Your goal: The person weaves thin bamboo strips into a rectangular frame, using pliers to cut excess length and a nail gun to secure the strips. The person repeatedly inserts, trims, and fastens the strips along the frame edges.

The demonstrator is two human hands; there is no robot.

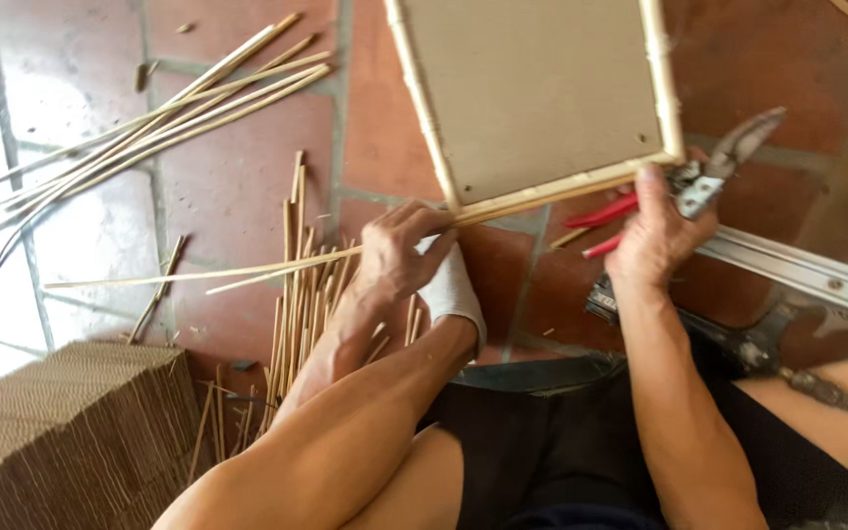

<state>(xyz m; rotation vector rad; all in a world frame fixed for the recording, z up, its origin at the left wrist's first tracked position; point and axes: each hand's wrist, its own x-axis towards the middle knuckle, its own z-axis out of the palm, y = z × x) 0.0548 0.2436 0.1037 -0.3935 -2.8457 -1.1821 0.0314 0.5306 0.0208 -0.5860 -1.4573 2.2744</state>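
1. On the red tiled floor (238,186), between the knees: a square brown board (532,88) edged with pale bamboo strips, its near edge tilted towards the hands.
2. Along that near edge: a long thin bamboo strip (247,270), running from the board's lower left corner out to the left, well past the left hand (395,260).
3. Left-hand fingers (434,240) clenched around the strip, just beside the board's corner; strip passing through the grip and touching the frame edge.
4. Under the left wrist: a white cloth wrap (453,290).
5. At the board's lower right corner: right hand (655,236), thumb pressed on the frame edge, fingers curled around red-handled metal snips (709,177); blades pointing up and right, beyond the fingertips, apart from the strip.
6. Right of the hand: a grey metal rail (787,265) lying on the floor.
7. Below the strip: a heap of short cut bamboo pieces (296,314).
8. Upper left: a bundle of long bamboo strips (149,118), well apart from both hands.
9. Lower left corner: a stack of corrugated cardboard (61,442).
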